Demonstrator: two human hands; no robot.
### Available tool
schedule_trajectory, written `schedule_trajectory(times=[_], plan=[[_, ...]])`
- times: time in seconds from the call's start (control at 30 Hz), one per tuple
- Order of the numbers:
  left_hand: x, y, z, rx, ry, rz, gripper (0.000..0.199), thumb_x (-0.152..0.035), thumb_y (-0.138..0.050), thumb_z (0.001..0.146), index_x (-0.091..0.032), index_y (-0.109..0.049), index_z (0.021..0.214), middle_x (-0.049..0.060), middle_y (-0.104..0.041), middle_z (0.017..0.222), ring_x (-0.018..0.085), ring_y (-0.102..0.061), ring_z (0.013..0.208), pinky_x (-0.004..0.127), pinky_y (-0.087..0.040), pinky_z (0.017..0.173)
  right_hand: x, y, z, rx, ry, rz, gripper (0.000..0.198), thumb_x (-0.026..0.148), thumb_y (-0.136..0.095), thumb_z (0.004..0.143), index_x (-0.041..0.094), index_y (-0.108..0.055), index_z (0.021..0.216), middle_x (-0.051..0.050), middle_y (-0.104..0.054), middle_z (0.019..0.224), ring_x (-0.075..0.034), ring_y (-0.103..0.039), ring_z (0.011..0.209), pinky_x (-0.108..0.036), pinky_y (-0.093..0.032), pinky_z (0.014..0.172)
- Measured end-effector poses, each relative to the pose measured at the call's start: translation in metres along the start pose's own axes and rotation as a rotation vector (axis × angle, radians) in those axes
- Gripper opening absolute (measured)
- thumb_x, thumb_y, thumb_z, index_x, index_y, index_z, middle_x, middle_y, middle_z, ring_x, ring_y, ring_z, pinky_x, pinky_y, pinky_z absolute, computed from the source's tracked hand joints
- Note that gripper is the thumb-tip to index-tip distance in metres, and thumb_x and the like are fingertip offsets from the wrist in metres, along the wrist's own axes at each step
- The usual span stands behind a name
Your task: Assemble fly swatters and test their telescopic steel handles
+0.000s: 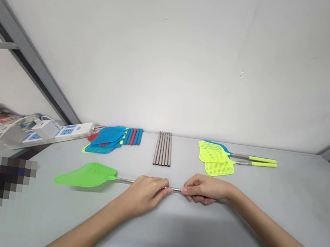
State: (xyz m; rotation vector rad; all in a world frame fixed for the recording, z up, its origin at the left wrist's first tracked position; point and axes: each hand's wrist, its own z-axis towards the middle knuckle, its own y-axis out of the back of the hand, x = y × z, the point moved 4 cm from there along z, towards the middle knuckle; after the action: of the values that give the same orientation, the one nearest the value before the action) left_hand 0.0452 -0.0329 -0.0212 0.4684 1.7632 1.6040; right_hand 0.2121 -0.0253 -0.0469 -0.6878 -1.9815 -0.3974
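Observation:
A fly swatter with a bright green mesh head (89, 175) and a thin metal rod lies crosswise just above the table, its head to the left. My left hand (148, 192) is wrapped around the rod near the middle. Further right, my right hand (205, 188) grips the rod's other end between thumb and fingers; whatever is inside that grip is hidden. A short stretch of bare metal rod (177, 190) shows between the two hands.
Behind my hands lie several metal tubes (163, 149) side by side. Left of them are blue swatter heads (108, 138) and several coloured handle sleeves (133, 136). At right lie swatters with yellow heads (219, 169) and handles. A power strip (72, 131) runs along the left edge, before a white wall (191, 62).

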Motion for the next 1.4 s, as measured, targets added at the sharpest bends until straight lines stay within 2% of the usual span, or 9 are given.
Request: schedule_trajectory(times=[0.7, 1.4], plan=[[0.0013, -0.0048, 0.0011, 0.013, 0.015, -0.037, 0.034, -0.036, -0.024, 0.091, -0.019, -0.046, 0.072, -0.002, -0.057, 0.068, 0.012, -0.050, 0.058, 0.022, -0.026, 0.051, 0.0009, -0.0008, -0.0013, -0.044, -0.035, -0.048, 0.037, 0.050, -0.055, 0.072, 0.013, -0.054, 0.066, 0.008, -0.034, 0.045, -0.002, -0.025, 0.035, -0.016, -0.018, 0.031], [-0.0014, -0.0039, 0.0035, 0.024, 0.027, -0.059, 0.038, -0.040, -0.023, 0.090, -0.019, -0.049, 0.073, -0.002, -0.054, 0.066, 0.011, -0.048, 0.056, 0.022, -0.027, 0.051, 0.0028, 0.0001, -0.0054, -0.018, -0.038, -0.065, 0.033, 0.047, -0.055, 0.073, 0.014, -0.056, 0.073, 0.008, -0.038, 0.048, 0.000, -0.026, 0.031, -0.016, -0.018, 0.030]])
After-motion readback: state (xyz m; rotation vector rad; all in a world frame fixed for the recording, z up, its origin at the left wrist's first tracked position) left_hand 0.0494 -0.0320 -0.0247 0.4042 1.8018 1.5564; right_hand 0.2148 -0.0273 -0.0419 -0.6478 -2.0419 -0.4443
